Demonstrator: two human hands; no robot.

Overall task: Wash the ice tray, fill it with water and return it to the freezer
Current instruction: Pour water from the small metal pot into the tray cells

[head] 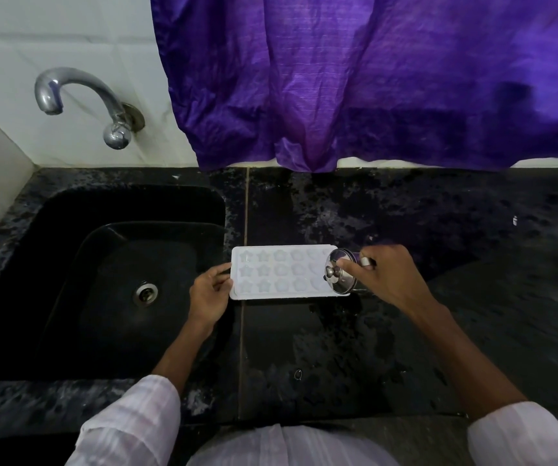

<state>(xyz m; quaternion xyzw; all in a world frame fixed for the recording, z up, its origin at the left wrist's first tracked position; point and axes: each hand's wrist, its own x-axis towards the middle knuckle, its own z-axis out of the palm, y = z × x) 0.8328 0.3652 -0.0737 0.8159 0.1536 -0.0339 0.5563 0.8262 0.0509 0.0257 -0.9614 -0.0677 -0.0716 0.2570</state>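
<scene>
Head view: fingers [225, 283] of the left hand [208, 294] pinch the left rim of the ice tray [281, 274], flat on the black counter [338, 348] beside the sink [119, 264], while the right hand [388, 277] grips a tilted steel pot [339, 272], apparently pouring; a light, slick tray, best carried level by both ends.

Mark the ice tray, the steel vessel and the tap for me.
ice tray [281, 275]: head view, on the middle row of moulds.
steel vessel [339, 284]: head view, on its lid beside the knob.
tap [79, 77]: head view, on the curved spout.
</scene>
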